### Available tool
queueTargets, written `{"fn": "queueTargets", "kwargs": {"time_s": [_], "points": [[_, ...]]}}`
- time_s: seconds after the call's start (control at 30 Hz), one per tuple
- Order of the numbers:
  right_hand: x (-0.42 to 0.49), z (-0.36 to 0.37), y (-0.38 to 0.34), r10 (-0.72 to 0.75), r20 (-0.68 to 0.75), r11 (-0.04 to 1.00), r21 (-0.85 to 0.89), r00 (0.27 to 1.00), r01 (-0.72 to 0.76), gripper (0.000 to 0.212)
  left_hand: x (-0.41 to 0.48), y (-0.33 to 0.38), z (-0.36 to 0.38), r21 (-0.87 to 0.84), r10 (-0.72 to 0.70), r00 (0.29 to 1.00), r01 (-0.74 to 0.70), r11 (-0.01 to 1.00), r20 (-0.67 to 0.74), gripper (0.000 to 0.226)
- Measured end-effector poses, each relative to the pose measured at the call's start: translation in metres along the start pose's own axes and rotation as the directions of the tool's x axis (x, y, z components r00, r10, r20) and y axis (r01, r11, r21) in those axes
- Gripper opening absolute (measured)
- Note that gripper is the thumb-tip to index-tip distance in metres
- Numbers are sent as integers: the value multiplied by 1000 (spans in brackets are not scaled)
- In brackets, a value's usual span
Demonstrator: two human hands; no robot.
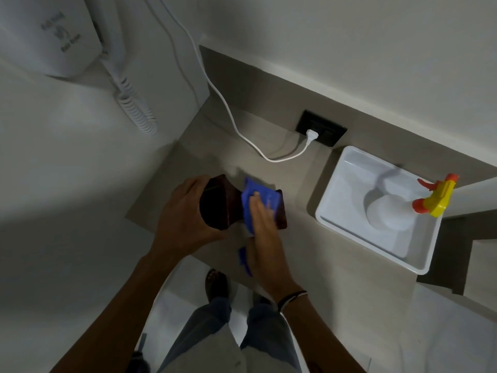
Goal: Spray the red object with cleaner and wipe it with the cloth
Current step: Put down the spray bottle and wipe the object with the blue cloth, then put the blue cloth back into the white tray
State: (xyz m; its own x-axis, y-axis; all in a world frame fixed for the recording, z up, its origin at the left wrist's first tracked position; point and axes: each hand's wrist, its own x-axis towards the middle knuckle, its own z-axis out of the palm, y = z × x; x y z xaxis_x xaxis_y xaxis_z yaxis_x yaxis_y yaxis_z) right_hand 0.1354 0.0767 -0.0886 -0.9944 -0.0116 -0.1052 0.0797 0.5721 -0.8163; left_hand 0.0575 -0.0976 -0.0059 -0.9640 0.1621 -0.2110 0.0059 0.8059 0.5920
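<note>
Inside white tray [347, 168], upright spray bottle [390, 211], well apart from hands.

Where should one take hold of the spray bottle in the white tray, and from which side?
Grip the spray bottle at the narrow neck just under its yellow and orange trigger head, coming from above. It stands upright in the white tray, so the head points up and the tray walls hinder a low approach. Both hands are busy now.

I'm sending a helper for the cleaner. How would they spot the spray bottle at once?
Look to the right end of the counter, where a white tray sits. The spray bottle stands inside it, white-bodied, the only thing there with a yellow and orange trigger head.
</note>
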Motion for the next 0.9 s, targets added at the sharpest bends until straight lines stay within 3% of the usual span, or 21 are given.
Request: {"fn": "queueTargets", "kwargs": {"time_s": [0.07, 0.13, 0.27, 0.47, 0.67, 0.9], "points": [[-3, 24, -27, -120, -27, 985, 124, 992, 123, 87, 3, -1, 2, -1, -15, 999, 15, 1000, 40, 114], [-3, 32, -31, -139, -63, 976, 158, 988, 148, 90, 3, -2, 0, 13, -18, 998, 18, 1000, 55, 113], [-10, 1, 13, 135, -151, 990, 52, 979, -129, 87, -1, 7, -3, 25, 29, 999, -30, 999, 16, 112], [-9, -59, 38, 346, -326, 919, 307, 880, -247, 54, 32, 28, -9, 157, 252, 962, -267, 951, 107, 114], [-12, -86, 33, 407, -384, 872, 433, 829, -228, 55, 70, 61, -6, 334, 456, 867, -499, 800, 202, 104], [-9, -103, 27, 355, -450, 907, 380, 820, -183, 61, 72, 63, -2, 320, 512, 834, -551, 771, 204, 105]]}}
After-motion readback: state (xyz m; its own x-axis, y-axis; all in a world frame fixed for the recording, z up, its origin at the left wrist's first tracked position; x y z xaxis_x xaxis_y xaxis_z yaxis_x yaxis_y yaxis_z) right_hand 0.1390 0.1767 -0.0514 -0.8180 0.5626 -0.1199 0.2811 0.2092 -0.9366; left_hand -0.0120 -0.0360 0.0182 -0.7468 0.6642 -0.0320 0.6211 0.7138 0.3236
